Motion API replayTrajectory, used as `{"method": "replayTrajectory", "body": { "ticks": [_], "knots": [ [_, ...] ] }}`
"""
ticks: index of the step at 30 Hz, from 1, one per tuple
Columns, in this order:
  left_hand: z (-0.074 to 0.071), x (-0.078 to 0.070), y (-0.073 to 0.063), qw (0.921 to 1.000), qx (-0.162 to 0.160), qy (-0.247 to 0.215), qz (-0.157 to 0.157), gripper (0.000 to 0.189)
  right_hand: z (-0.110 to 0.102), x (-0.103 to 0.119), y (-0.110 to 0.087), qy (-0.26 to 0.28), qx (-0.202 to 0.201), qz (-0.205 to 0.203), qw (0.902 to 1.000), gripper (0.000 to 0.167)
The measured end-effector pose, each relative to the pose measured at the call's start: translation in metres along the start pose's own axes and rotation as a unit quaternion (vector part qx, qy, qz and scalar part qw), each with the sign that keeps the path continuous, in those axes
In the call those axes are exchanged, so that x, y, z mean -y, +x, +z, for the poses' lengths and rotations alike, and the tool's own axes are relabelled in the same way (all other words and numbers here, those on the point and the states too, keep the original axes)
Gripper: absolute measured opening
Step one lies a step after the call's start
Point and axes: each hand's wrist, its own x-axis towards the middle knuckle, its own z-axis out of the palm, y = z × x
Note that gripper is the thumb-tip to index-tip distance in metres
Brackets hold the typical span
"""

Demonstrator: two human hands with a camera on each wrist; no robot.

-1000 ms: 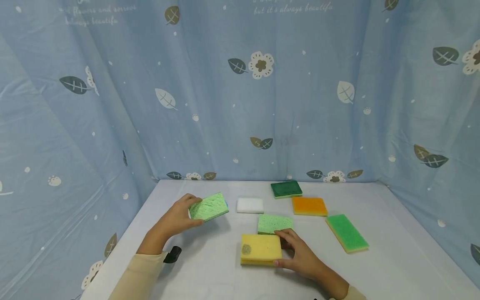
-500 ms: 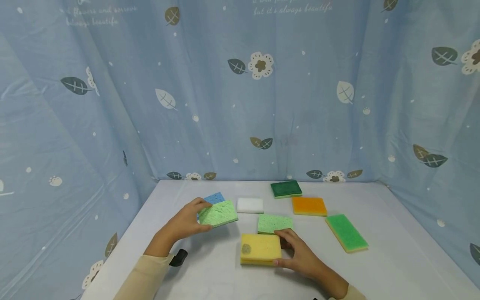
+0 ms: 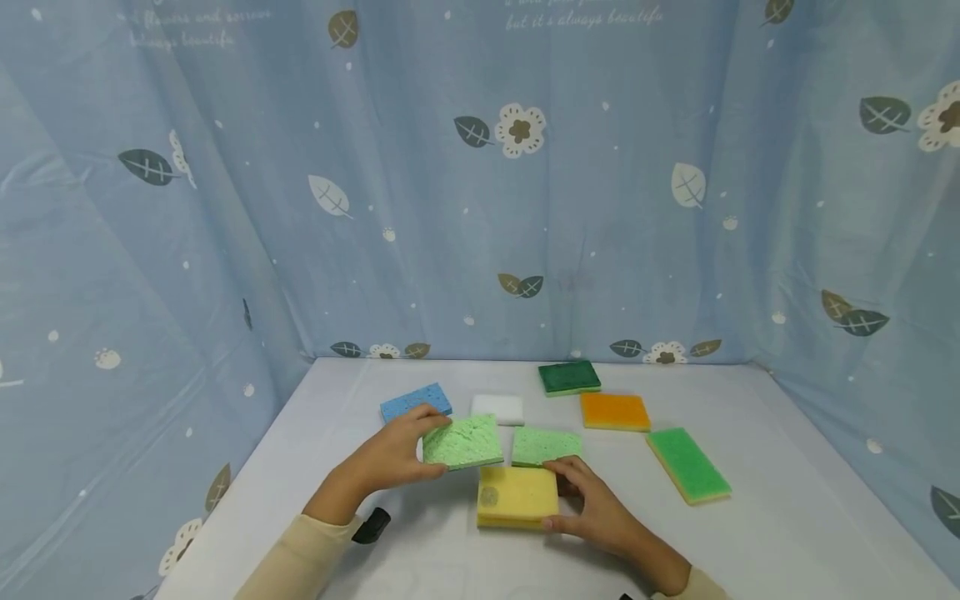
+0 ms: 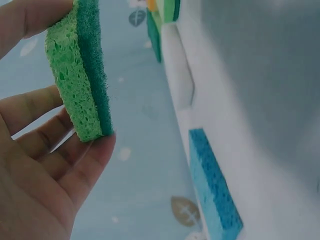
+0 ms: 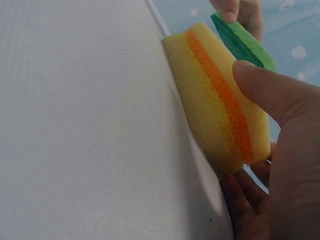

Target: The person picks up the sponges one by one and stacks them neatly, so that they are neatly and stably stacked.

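My left hand (image 3: 401, 454) holds a light green sponge (image 3: 463, 442) above the table, left of a yellow stack. In the left wrist view, thumb and fingers pinch this sponge (image 4: 72, 75) by its edges; a dark green scouring layer backs it. My right hand (image 3: 596, 512) grips the right side of the yellow stack on the table. The right wrist view shows two sponges there: an upper yellow sponge (image 5: 252, 115) with an orange layer facing down, over a lower yellow sponge (image 5: 192, 100) with a yellow scouring layer. The thumb lies on the upper one's edge.
Behind the stack lies another light green sponge (image 3: 547, 446). Farther back are a blue sponge (image 3: 416, 402), a white sponge (image 3: 497, 408), a dark green one (image 3: 569, 377) and an orange one (image 3: 615, 411). A bright green sponge (image 3: 688, 465) lies right. A blue curtain (image 3: 420, 208) surrounds the table.
My left hand has carried the light green sponge rightward and toward the yellow stack, uncovering the blue sponge behind it. The right hand and the stack have stayed in place.
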Motion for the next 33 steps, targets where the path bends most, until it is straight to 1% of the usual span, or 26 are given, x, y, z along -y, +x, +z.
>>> {"method": "replayTrajectory", "body": {
  "ticks": [7, 13, 18, 24, 28, 33],
  "knots": [
    [0.009, -0.007, 0.003, 0.9993, 0.016, 0.009, 0.031, 0.063, 0.001, 0.000, -0.002, 0.016, -0.005, -0.014, 0.9998, 0.083],
    [0.017, -0.013, 0.006, 0.9971, 0.020, 0.032, 0.066, 0.063, 0.000, 0.000, -0.002, 0.004, -0.008, -0.009, 0.9999, 0.082],
    [0.020, -0.019, 0.007, 0.9959, 0.017, 0.032, 0.083, 0.062, -0.001, 0.000, 0.000, -0.010, -0.008, -0.012, 0.9998, 0.079],
    [0.024, -0.027, 0.010, 0.9947, 0.019, 0.038, 0.093, 0.063, -0.002, 0.001, 0.000, 0.039, 0.000, -0.017, 0.9991, 0.073],
    [0.028, -0.031, 0.012, 0.9932, 0.017, 0.041, 0.107, 0.063, -0.002, 0.000, -0.001, 0.067, -0.003, -0.023, 0.9975, 0.073],
    [0.033, -0.034, 0.014, 0.9918, 0.028, 0.037, 0.119, 0.062, -0.001, -0.001, -0.001, 0.080, -0.004, -0.022, 0.9966, 0.076]
  ]
}}
